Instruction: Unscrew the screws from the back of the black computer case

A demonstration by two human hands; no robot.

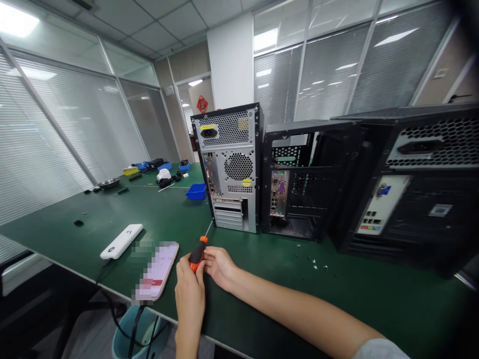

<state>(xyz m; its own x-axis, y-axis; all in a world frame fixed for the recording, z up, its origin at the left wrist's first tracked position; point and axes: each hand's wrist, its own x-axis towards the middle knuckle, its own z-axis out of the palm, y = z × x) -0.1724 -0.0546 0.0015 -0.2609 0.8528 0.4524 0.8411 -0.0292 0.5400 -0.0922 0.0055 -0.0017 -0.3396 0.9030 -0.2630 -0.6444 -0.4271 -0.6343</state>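
My left hand (190, 286) is closed round the butt of a screwdriver (197, 253) with a black and orange handle. From the right, the fingers of my right hand (221, 267) are curled against the same handle. The metal shaft points away from me, its tip at the bottom left corner of a computer case (232, 192). That case stands upright, its silver back panel with fan grille, ports and slots facing me. Whether the tip sits in a screw is too small to tell.
Right of it stand an open black case (295, 227) and another black case (419, 209). Loose screws (315, 267) lie before them. At left are a phone (159, 269) and a white power bank (121, 242). A blue tray (196, 191) sits behind; a bucket (123, 339) stands below the table edge.
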